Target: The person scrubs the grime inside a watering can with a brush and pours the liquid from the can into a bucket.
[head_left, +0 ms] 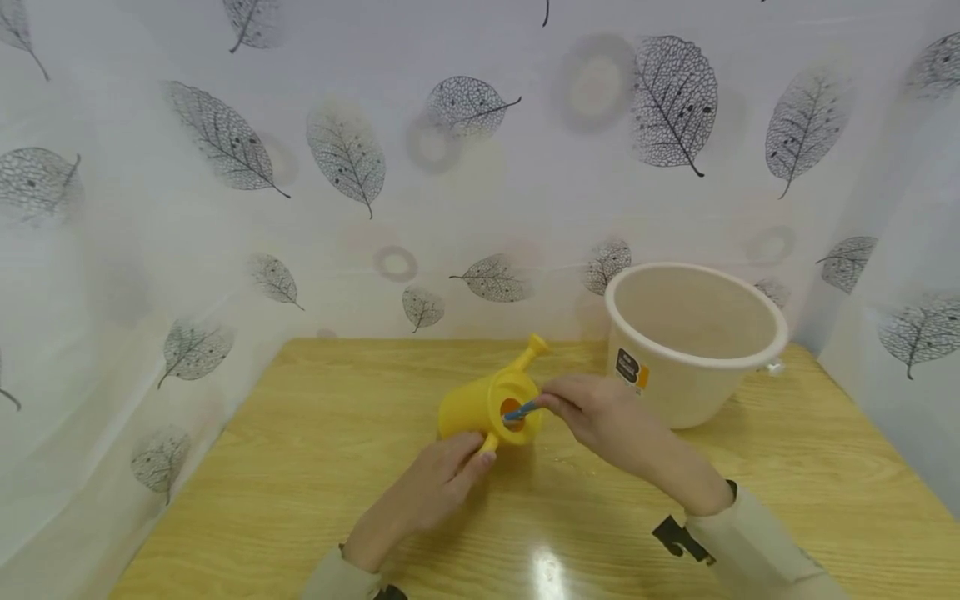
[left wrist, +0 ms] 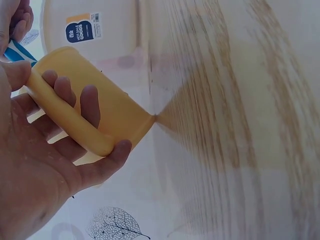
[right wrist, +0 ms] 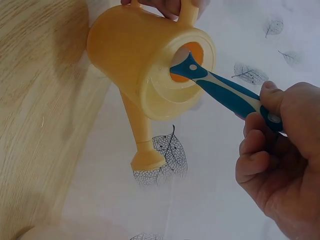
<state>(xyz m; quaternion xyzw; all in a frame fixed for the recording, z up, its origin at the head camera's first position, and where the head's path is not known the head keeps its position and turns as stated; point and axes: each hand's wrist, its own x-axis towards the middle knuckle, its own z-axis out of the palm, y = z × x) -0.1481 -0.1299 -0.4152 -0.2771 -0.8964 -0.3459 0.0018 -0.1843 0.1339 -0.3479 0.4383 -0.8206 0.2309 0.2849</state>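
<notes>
A yellow watering can is tilted over the table, its round opening turned toward the right hand and its spout pointing away from the person. With fingers curled round the can's handle, the left hand holds it. The right hand pinches the end of a slim blue-and-white handled tool between thumb and fingers. The tool's far end reaches into the can's opening; its tip is hidden inside, so its exact kind cannot be told.
Right of the can stands a large whitish bucket with a label. A wooden table lies under everything, with small wet drops near the can. A leaf-patterned curtain rises behind and along the sides.
</notes>
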